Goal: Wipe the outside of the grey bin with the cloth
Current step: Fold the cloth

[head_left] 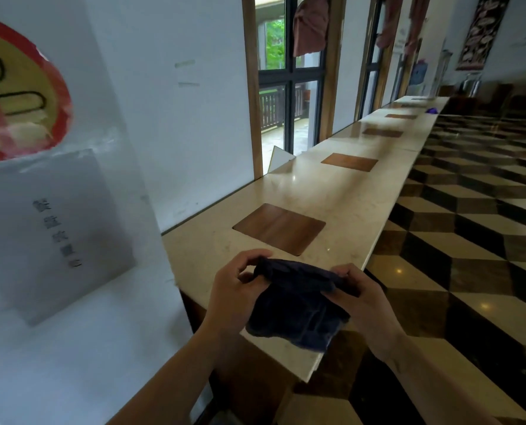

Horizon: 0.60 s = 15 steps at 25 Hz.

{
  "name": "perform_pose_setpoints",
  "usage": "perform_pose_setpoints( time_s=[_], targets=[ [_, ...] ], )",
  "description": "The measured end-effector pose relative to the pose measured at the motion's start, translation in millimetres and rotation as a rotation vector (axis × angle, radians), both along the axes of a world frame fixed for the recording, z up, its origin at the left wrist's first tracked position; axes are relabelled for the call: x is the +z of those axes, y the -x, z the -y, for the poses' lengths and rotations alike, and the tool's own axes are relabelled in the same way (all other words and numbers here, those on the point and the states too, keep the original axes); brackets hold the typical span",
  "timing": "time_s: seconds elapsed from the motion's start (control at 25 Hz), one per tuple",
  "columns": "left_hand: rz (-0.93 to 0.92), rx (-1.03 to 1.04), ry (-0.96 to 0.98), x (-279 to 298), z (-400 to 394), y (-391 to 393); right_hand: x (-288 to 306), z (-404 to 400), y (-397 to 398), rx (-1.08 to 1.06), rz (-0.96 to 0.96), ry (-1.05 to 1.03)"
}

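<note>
A long pale stone counter [356,191] with square wooden inset panels [279,228] ran along the windowed wall beside a chequered floor [470,240]. Over its near end, a dark navy cloth [298,308] hung bunched between both hands. The left hand [234,289] and right hand [369,299] each had fingers curled closed on the cloth's upper edge.

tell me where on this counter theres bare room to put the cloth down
Bare stone lies between the nearest wooden panel and the wall, and again between that panel and the next panel. The counter front edge is bare too. The only crowded spot is where both hands hold the cloth.
</note>
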State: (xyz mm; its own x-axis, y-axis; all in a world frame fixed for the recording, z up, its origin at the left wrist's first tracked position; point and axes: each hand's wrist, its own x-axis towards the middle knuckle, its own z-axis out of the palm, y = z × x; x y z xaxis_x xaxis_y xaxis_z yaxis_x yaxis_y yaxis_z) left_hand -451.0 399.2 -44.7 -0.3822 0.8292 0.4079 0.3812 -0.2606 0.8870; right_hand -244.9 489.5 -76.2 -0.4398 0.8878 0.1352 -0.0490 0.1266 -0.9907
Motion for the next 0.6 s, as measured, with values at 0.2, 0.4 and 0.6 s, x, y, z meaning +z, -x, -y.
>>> perform_pose_setpoints(
  time_s=[0.2,0.4,0.6],
  targets=[
    [0.114,0.137,0.127,-22,-58,-8,-1,-76,0,0.030,0.086,-0.037],
    [0.212,0.176,0.220,-54,-85,-5,-35,-115,13,0.055,0.207,-0.025],
    [0.239,0.188,0.325,-104,-100,-2,-76,-126,20,0.059,0.314,0.005]
  ],
)
